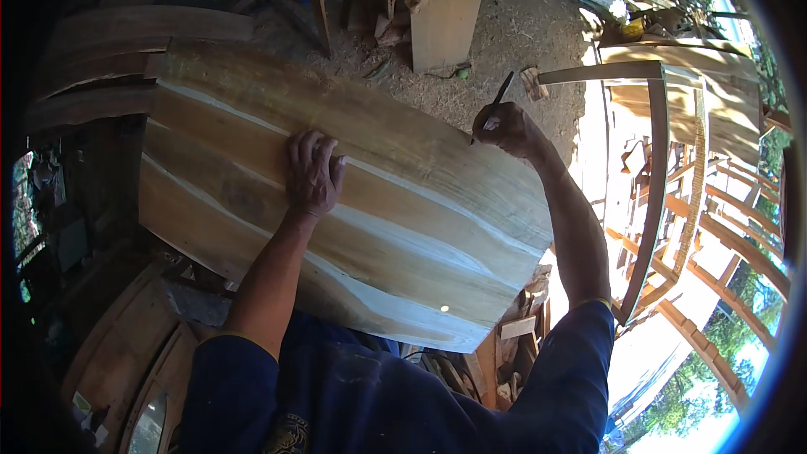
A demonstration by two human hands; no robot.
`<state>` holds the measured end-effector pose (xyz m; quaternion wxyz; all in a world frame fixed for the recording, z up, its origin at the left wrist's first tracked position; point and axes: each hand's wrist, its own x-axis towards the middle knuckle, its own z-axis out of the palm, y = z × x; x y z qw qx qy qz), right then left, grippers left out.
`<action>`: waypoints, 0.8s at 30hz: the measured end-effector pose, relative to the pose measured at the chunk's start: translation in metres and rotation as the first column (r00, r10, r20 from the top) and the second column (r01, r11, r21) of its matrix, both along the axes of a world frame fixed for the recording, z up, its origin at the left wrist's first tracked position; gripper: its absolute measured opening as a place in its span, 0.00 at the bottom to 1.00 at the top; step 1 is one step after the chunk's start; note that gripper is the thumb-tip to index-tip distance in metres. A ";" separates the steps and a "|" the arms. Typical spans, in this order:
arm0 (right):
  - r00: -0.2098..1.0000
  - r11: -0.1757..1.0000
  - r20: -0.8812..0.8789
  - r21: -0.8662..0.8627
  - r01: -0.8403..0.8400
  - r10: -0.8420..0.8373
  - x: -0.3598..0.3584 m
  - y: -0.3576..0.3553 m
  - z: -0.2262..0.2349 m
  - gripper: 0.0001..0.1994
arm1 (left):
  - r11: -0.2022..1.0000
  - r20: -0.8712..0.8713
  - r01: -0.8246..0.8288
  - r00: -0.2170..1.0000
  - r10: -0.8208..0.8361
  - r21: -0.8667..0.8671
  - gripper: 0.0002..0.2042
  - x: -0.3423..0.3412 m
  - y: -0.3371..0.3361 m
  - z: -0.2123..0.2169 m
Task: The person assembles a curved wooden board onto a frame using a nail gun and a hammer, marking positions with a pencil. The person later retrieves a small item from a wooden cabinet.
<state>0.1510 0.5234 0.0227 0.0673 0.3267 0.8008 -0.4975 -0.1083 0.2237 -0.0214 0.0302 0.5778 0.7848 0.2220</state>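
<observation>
here, hands (pixel 315 175) hold a pen (pixel 505 88) and touch a panel (pixel 403 231); shirt emblem (pixel 288 435) unreadable.

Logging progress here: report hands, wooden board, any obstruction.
Left hand resting on wooden board. Right hand gripping dark pen-like tool, tip near board's far edge. Nothing visibly blocking either hand.

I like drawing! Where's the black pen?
In the head view's right half, the black pen is in the right hand, its tip by the far edge of the wooden panel.
</observation>
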 end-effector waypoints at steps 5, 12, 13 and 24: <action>1.000 0.998 0.009 -0.061 0.002 -0.002 0.056 0.011 0.003 0.07 | 1.000 -0.025 0.019 1.000 -0.018 0.024 0.19 0.002 0.001 0.002; 0.992 0.999 0.118 -0.003 0.038 -0.037 0.121 0.019 0.011 0.05 | 0.999 -0.034 0.026 0.999 -0.025 0.030 0.18 0.006 0.003 0.003; 0.992 1.000 0.120 -0.007 0.030 -0.029 0.128 0.022 0.010 0.05 | 0.999 -0.043 0.023 0.999 -0.022 0.031 0.18 0.006 0.002 0.003; 0.952 0.994 0.291 0.064 0.086 -0.101 0.190 0.027 0.029 0.05 | 0.999 -0.036 0.017 0.999 -0.015 0.041 0.17 0.008 0.001 -0.004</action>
